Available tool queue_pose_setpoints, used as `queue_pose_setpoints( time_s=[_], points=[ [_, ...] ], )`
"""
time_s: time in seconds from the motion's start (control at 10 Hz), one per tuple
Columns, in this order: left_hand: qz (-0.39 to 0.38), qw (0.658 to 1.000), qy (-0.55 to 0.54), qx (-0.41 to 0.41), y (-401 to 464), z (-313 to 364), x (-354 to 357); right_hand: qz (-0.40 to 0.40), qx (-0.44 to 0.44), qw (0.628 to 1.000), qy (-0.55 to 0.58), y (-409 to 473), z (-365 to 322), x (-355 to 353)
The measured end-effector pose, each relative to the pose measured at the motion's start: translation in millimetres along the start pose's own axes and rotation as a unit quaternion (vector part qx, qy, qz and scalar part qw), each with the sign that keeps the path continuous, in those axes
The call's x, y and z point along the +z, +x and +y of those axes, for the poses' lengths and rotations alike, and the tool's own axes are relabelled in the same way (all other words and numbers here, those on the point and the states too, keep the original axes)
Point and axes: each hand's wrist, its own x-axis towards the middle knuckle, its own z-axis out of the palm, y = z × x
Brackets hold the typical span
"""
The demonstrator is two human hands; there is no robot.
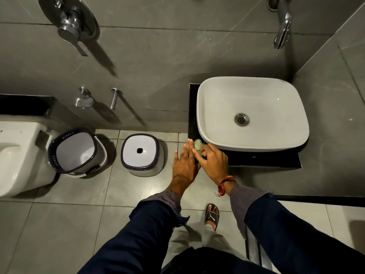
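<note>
Grip, right hand (pixel 214 162): fingers curled down over a small pale-green bottle (pixel 198 145), pinching it near its top; probably held that way to keep it upright on a narrow ledge.
Grip, left hand (pixel 182 163): fingers straight and together, flat alongside the bottle, fingertips at the counter's corner; it clasped nothing, and seemed to act as a guard or steady on the open side.
Bottle position: stood at the front-left corner of the black counter (pixel 256 160), just beside the white basin (pixel 252 113) and partly tucked under its overhanging rim; cap detail too small to tell.
Basin: sat on top of the counter, drain (pixel 242 119) in the middle, wall spout (pixel 282 24) above it so water would fall inside.
Floor, left of the hands: 1 upturned stool (pixel 142 155) and 1 bucket (pixel 77 152), both against the wall, likely kept out of the walkway.
Far left: toilet (pixel 17 157), apart from the hands.
Wall: mixer handle (pixel 69 20) high up, well apart.
Below: 1 sandalled foot (pixel 212 215) on the tiles, close to the counter, the person leaning in.
</note>
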Motion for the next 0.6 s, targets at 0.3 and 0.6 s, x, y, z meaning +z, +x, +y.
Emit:
queue_pose_setpoints(
  time_s=[0.3,0.6],
  points=[
    [0.023,0.991,-0.13,-0.008,-8.0,8.0,4.2,-0.113,0.249,0.915,0.297,-13.8,8.2,18.5],
    [0.049,0.984,-0.171,0.001,-8.5,1.0,-10.2,-0.026,0.182,0.947,0.265,-8.4,16.1,2.9]
  ],
)
